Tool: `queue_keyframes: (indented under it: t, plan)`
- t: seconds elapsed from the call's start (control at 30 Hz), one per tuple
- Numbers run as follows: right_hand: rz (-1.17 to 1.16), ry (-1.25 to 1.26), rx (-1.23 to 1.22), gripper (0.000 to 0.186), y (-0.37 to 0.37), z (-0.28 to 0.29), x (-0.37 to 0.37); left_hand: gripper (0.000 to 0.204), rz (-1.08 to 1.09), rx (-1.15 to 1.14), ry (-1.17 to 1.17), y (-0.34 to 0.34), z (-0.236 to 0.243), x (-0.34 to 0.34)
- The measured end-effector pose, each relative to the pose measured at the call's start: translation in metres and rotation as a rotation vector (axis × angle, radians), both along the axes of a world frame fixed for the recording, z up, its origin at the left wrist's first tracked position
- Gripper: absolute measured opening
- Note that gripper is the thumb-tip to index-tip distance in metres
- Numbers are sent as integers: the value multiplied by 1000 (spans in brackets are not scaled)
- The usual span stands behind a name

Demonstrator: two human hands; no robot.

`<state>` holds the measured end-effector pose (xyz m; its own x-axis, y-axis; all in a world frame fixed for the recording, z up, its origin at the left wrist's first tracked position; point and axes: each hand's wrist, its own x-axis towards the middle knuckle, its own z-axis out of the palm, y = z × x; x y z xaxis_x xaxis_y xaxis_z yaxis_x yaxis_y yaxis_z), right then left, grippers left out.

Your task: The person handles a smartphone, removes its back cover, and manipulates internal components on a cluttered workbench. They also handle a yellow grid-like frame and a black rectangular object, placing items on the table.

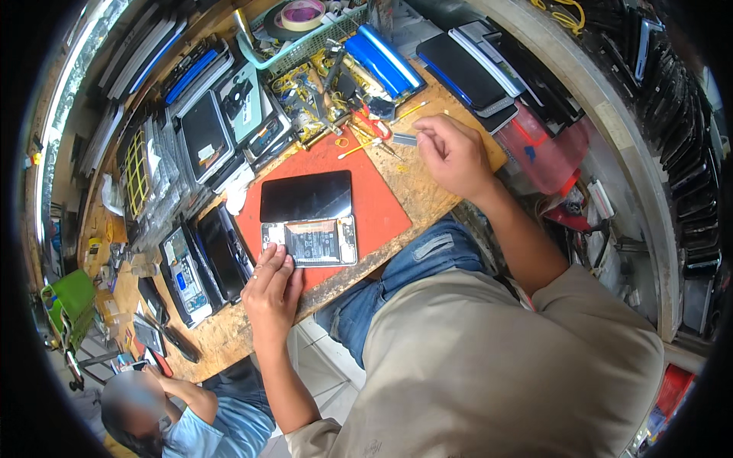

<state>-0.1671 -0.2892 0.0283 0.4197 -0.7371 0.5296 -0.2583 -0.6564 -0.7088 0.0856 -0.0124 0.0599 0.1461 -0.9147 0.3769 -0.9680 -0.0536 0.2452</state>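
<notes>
An opened phone lies on a red mat (388, 215): its black screen panel (305, 195) sits just above the body (317, 243), whose battery and inner parts show. My left hand (272, 282) rests its slightly bent fingers on the body's left end, not wrapped round it. Farther right, my right hand (456, 159) has its fingers curled at the end of a flat grey strip (403, 139), apparently pinching it. Cotton swabs (355, 149) and small tools lie left of that hand.
Stacked phones (206, 137) crowd the left and back right (466, 72). A green basket (259, 46), blue case (378, 61) and cluttered tools stand behind. Open phones (187, 282) lie left. Another person (206, 420) sits at lower left. Phone racks (672, 153) line the right.
</notes>
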Motion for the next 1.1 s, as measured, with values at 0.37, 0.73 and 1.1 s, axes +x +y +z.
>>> queue_keyframes:
  t: [0.37, 0.73, 1.1]
  plan:
    - [223, 183, -90, 15, -4, 7, 2, 22, 75, 0, -21, 2, 1, -6]
    - [-5, -34, 19, 33, -7, 3, 1, 5, 336, -510, 257, 27, -42, -61]
    - [20, -19, -13, 31, -6, -5, 2, 4, 350, -424, 216, 22, -48, -60]
